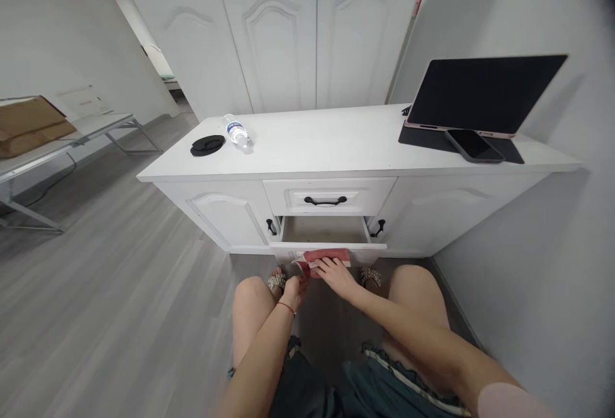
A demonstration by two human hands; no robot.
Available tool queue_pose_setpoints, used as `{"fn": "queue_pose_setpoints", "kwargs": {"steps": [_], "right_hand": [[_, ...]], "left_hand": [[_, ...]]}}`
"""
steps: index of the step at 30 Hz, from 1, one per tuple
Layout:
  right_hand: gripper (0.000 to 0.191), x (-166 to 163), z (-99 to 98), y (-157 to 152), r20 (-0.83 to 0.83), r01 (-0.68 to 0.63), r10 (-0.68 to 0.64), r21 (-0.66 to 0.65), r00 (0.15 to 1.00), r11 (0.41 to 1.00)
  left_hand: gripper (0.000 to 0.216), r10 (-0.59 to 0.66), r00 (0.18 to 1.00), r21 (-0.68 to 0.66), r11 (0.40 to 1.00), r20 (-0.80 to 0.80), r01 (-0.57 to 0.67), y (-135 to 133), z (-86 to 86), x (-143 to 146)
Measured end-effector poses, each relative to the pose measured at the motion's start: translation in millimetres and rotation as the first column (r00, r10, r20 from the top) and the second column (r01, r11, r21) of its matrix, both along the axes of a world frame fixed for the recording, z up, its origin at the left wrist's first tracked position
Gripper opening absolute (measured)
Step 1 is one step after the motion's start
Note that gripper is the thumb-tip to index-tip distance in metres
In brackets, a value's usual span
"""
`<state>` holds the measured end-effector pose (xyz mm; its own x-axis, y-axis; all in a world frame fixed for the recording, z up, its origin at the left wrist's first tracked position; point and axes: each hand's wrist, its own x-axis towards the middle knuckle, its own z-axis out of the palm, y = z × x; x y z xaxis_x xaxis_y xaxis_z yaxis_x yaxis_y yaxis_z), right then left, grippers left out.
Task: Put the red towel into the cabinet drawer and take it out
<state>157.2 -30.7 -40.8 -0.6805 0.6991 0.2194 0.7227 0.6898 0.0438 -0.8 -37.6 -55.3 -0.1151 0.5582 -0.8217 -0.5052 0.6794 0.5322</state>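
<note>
A red cloth with pale edges is bunched in front of the face of the pulled-out lower drawer. My right hand lies over the cloth from the right, its fingers bent onto it and the thumb out of sight. At the cloth's left corner is my left hand, closed on it, with most of its fingertips hidden. The drawer's visible inside holds nothing that I can make out. Above it, the upper drawer with a black handle is closed.
On the white cabinet top lie a plastic bottle and a black round item at left. A tablet and a phone sit at right. A brown paper bag rests on a side table.
</note>
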Motion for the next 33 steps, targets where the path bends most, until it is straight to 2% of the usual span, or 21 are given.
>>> {"fn": "queue_pose_setpoints", "kwargs": {"steps": [4, 10, 14, 17, 20, 22, 23, 25, 27, 28, 30, 33], "right_hand": [[0.027, 28, 2.9, -8, -0.009, 0.073, -0.073, -0.002, 0.997, 0.997], [0.030, 64, -2.8, -17, -0.067, 0.252, -0.253, -0.019, 0.965, 0.967], [0.035, 84, -9.5, -25, -0.125, 0.407, -0.407, -0.027, 0.905, 0.913], [0.039, 90, -23.6, -29, -0.210, 0.550, -0.548, -0.056, 0.810, 0.833], [0.040, 86, -45.0, -29, -0.356, 0.668, -0.674, -0.161, 0.647, 0.727], [0.039, 78, -58.3, -27, -0.482, 0.693, -0.719, -0.276, 0.501, 0.666], [0.039, 73, -63.5, -26, -0.540, 0.684, -0.733, -0.348, 0.412, 0.641], [0.041, 61, -70.2, -22, -0.623, 0.629, -0.762, -0.525, 0.176, 0.574], [0.045, 48, -73.2, -16, -0.623, 0.546, -0.781, -0.672, -0.052, 0.500], [0.046, 43, -74.2, -12, -0.607, 0.512, -0.784, -0.719, -0.133, 0.470], [0.048, 32, -76.5, -5, -0.574, 0.470, -0.787, -0.772, -0.226, 0.429], [0.043, 15, -82.3, 6, -0.523, 0.378, -0.794, -0.834, -0.310, 0.401]], "left_hand": [[0.014, -0.056, 0.998, -0.029, 0.998, 0.017, 0.056, 1, 5.4, 5], [0.015, -0.067, 0.997, 0.042, 0.997, 0.035, 0.065, 3, 5.3, 14], [0.025, -0.032, 0.996, 0.137, 0.990, 0.089, 0.020, 8, 3.8, 22], [0.030, -0.002, 0.991, 0.185, 0.982, 0.136, -0.023, 12, 5.3, 26], [0.031, 0.017, 0.986, 0.201, 0.978, 0.164, -0.050, 13, 7.8, 28], [0.031, 0.023, 0.984, 0.202, 0.978, 0.175, -0.058, 13, 8.8, 28], [0.031, 0.024, 0.984, 0.204, 0.977, 0.179, -0.061, 12, 9.0, 28], [0.029, 0.024, 0.982, 0.207, 0.976, 0.185, -0.063, 12, 9.1, 27], [0.027, 0.021, 0.982, 0.205, 0.977, 0.186, -0.060, 11, 8.9, 26], [0.027, 0.020, 0.983, 0.201, 0.978, 0.183, -0.057, 11, 8.6, 25], [0.026, 0.021, 0.986, 0.184, 0.982, 0.166, -0.052, 10, 7.3, 22], [0.024, 0.042, 0.994, 0.123, 0.991, 0.100, -0.055, 7, 2.3, 12]]}}
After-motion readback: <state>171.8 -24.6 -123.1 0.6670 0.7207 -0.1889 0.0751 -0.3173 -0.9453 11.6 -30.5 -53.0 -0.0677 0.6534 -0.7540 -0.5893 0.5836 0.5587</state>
